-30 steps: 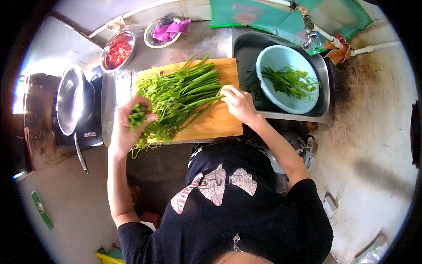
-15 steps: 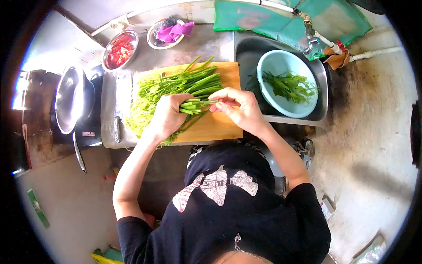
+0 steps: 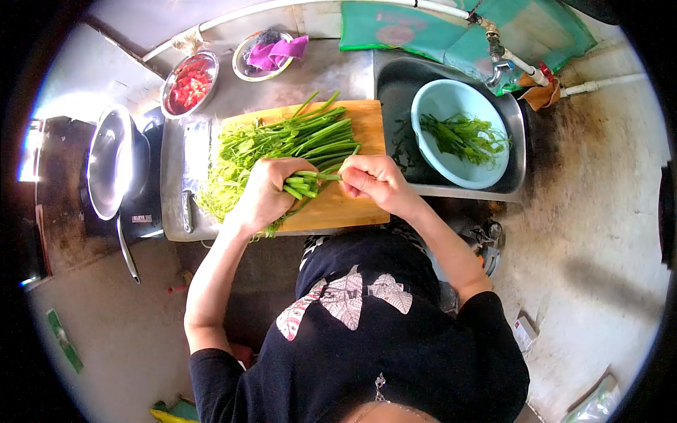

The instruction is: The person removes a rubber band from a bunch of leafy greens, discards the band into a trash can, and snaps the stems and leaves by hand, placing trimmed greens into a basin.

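Observation:
My left hand point(image 3: 269, 192) is wrapped round a bunch of green stems point(image 3: 303, 185) whose cut ends point to the right. The fingers of my right hand point(image 3: 377, 182) are closed in a pinch at the tip of one stem that sticks out of that bunch. Behind both hands a heap of leafy greens point(image 3: 282, 141) lies on a wooden cutting board point(image 3: 367, 134), its leaves to the left and its stems to the right. Part of the held bunch is hidden by my left fingers.
A kitchen knife point(image 3: 187, 210) lies left of the board, near a frying pan point(image 3: 111, 166). Behind stand a bowl of red pieces point(image 3: 192, 86) and a bowl with a purple cloth point(image 3: 276, 53). On the right, a light blue basin point(image 3: 441, 95) of greens sits in the sink point(image 3: 520, 127) under a tap point(image 3: 499, 70).
My right fingers have curled in from a looser, more extended pinch, and the hand has dropped slightly. My left hand keeps its hold on the stems, a little lower than before.

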`<state>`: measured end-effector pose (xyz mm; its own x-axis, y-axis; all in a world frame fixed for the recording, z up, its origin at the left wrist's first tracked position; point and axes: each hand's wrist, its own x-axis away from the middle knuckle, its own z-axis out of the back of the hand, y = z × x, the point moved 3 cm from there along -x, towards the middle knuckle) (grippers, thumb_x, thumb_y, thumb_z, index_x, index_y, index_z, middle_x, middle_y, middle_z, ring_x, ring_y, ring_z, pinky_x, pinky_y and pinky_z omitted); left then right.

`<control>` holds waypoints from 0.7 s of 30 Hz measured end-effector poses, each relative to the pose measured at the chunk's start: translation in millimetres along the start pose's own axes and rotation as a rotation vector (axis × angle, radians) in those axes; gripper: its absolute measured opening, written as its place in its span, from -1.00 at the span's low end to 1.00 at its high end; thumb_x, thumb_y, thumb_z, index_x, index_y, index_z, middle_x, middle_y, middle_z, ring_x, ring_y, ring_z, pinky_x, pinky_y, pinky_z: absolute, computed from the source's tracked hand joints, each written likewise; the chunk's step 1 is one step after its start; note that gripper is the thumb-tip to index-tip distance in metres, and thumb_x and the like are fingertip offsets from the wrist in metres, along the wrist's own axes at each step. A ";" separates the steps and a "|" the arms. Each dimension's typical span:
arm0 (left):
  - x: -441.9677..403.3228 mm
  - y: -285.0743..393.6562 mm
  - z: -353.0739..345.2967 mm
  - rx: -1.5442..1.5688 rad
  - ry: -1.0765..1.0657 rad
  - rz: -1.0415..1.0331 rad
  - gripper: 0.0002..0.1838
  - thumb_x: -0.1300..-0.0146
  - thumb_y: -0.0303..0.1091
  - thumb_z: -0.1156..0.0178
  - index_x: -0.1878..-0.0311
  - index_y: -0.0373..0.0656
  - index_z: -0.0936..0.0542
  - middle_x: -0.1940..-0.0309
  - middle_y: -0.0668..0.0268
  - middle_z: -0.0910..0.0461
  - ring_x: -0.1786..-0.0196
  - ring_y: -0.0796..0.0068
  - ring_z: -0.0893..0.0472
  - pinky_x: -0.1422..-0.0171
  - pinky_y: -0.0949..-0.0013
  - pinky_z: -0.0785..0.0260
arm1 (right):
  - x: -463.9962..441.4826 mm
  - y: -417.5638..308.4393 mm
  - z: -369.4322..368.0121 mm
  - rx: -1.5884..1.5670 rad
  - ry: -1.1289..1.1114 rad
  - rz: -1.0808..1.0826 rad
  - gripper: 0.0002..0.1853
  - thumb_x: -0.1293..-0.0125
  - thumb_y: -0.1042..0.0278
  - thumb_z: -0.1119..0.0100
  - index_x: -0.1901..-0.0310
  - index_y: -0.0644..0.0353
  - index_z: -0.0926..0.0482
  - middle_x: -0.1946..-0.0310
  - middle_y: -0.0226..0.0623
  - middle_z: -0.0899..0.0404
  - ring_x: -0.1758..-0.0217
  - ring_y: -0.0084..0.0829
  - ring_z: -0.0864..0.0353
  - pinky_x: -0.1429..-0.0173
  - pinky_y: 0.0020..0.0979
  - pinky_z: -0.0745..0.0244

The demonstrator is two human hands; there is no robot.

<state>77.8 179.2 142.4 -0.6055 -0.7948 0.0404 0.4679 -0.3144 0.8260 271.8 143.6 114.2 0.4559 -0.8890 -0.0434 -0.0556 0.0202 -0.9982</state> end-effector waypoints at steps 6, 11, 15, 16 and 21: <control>1.9 0.8 3.8 0.075 -0.017 0.054 -0.89 -0.18 -0.49 -0.29 0.24 -0.31 -0.66 0.40 0.26 -0.69 0.33 0.55 -0.63 0.19 0.44 -0.44 | 1.6 2.3 3.8 -0.265 0.029 -0.100 -0.72 -0.52 0.24 0.02 0.30 0.26 -0.51 0.47 -0.47 -0.49 0.42 -0.69 -0.40 0.38 -0.61 -0.28; 3.4 -2.3 1.6 -0.004 -0.030 0.105 -0.88 -0.14 -0.54 -0.29 0.24 -0.29 -0.67 0.41 0.22 -0.69 0.32 0.53 -0.64 0.18 0.41 -0.46 | -3.2 -22.3 19.1 0.529 0.023 0.078 -0.76 -0.48 0.29 -0.01 0.21 0.29 -0.57 0.40 -0.28 -0.58 0.37 -0.49 -0.59 0.25 -0.46 -0.47; 1.1 2.4 0.4 -0.092 -0.009 0.046 -0.86 -0.09 -0.59 -0.27 0.25 -0.29 -0.67 0.40 0.16 -0.68 0.31 0.45 -0.67 0.17 0.37 -0.47 | -8.7 -34.4 3.1 0.884 -0.032 0.207 -0.85 -0.33 0.34 -0.17 0.24 0.25 -0.57 0.34 -0.19 -0.61 0.30 -0.19 -0.64 0.21 -0.24 -0.53; 0.4 3.0 0.0 -0.093 -0.010 0.044 -0.86 -0.09 -0.59 -0.27 0.25 -0.29 -0.67 0.40 0.16 -0.68 0.31 0.45 -0.67 0.17 0.37 -0.47 | -10.6 -30.8 -1.3 0.904 -0.030 0.253 -0.86 -0.27 0.35 -0.21 0.28 0.25 -0.56 0.35 -0.19 -0.60 0.32 -0.12 -0.62 0.23 -0.18 -0.52; 1.0 1.3 -2.0 -0.079 -0.006 0.017 -0.76 0.02 -0.69 -0.21 0.24 -0.28 -0.68 0.37 0.16 -0.69 0.28 0.41 -0.69 0.12 0.36 -0.49 | -8.6 -24.0 -1.5 0.933 0.002 0.334 -0.87 -0.28 0.37 -0.19 0.27 0.27 -0.54 0.44 -0.23 -0.55 0.40 -0.20 -0.59 0.31 -0.25 -0.47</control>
<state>79.2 176.9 142.4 -0.6006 -0.7975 0.0578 0.5275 -0.3409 0.7781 267.9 150.0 138.6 0.5427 -0.7726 -0.3294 0.5411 0.6216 -0.5664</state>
